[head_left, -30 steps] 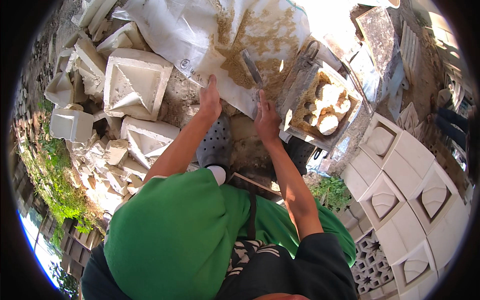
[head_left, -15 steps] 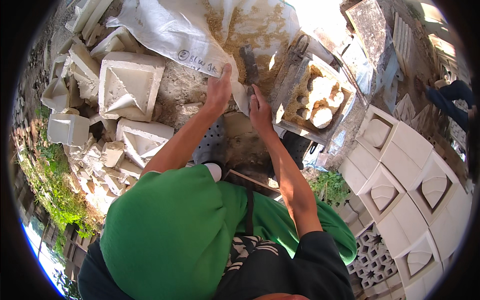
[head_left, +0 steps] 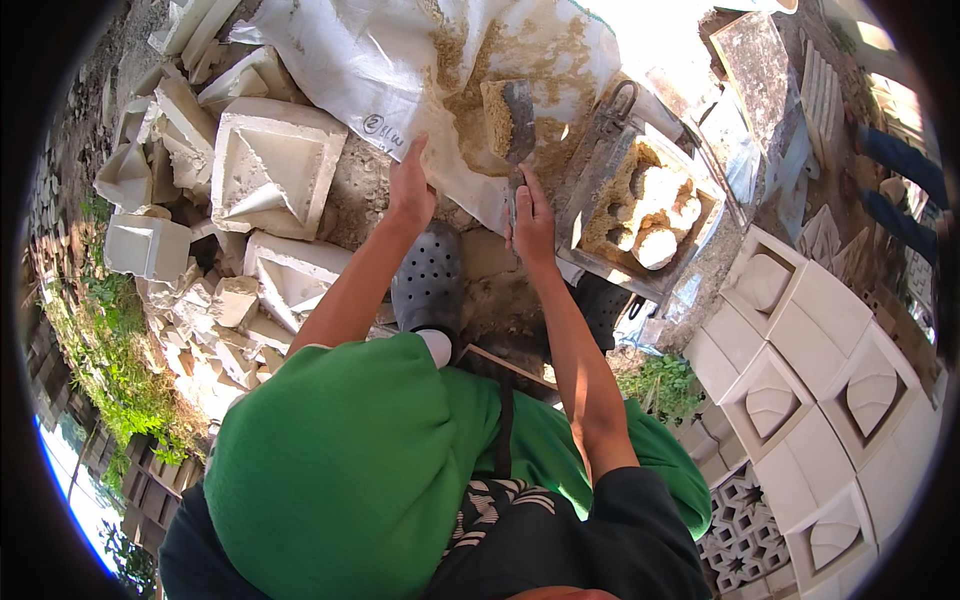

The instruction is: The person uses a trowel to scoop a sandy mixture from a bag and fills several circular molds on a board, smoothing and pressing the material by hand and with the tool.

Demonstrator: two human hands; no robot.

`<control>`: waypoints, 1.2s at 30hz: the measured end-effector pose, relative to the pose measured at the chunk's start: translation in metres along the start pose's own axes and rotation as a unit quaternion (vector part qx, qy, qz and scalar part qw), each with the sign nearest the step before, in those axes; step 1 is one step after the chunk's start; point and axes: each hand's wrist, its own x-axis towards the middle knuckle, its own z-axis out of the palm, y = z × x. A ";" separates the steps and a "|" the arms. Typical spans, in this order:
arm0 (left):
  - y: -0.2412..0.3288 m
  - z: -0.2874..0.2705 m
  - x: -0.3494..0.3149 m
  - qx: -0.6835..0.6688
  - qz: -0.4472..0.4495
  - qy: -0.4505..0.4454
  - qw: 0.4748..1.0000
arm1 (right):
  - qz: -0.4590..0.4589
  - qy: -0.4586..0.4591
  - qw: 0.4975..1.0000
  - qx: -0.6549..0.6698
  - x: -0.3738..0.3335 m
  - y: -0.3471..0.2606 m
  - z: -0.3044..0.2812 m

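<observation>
My right hand (head_left: 530, 215) is closed around the handle of a trowel (head_left: 522, 125). Damp sandy material coats part of its blade, which hovers over or rests on a white woven sack (head_left: 365, 75) spread out in front of me. At the sack's near edge is my left hand (head_left: 410, 195), one digit stretched over the fabric and the other fingers curled and partly hidden, seemingly pinching that edge. Sandy mix (head_left: 560, 50) lies smeared across the sack. Right of my right hand stands a box-like mould (head_left: 690, 240) with pale lumps and sandy material inside.
Broken pale cast blocks (head_left: 275, 170) are heaped at left. Patterned cast blocks (head_left: 770, 390) stand in rows at right. A grey perforated clog (head_left: 428, 280) is on my foot between my arms. Another person's dark-trousered legs (head_left: 900, 165) show at far right.
My left hand has moved left and slightly down, and the sack's near edge has shifted with it. The trowel blade now carries sandy material and shows more broadly. My view has shifted slightly.
</observation>
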 end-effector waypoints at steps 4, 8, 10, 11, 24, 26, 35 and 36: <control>0.010 0.003 0.007 -0.082 -0.028 -0.072 0.994 | -0.071 0.097 0.979 -0.164 0.023 0.002 0.006; 0.011 0.010 0.006 -0.122 -0.021 -0.083 0.989 | -0.194 0.139 0.927 -0.289 0.028 0.007 0.006; 0.014 0.010 0.003 -0.139 -0.031 -0.088 0.986 | -0.184 0.128 0.928 -0.297 0.027 0.008 0.003; 0.016 0.011 0.001 -0.157 -0.040 -0.094 0.982 | -0.176 0.117 0.929 -0.304 0.027 0.009 0.002; 0.017 0.025 -0.012 -0.109 -0.022 -0.075 0.991 | 0.053 -0.052 0.995 -0.071 0.001 0.002 0.012; 0.018 0.027 -0.021 -0.077 -0.015 -0.075 0.994 | 0.070 -0.056 0.996 -0.006 -0.004 -0.002 0.023; 0.009 0.017 -0.016 -0.050 0.016 -0.061 0.997 | 0.066 -0.111 0.979 0.159 -0.038 -0.034 0.021; 0.008 0.014 -0.014 -0.051 0.010 -0.068 0.996 | 0.064 -0.103 0.980 0.157 -0.047 -0.038 0.018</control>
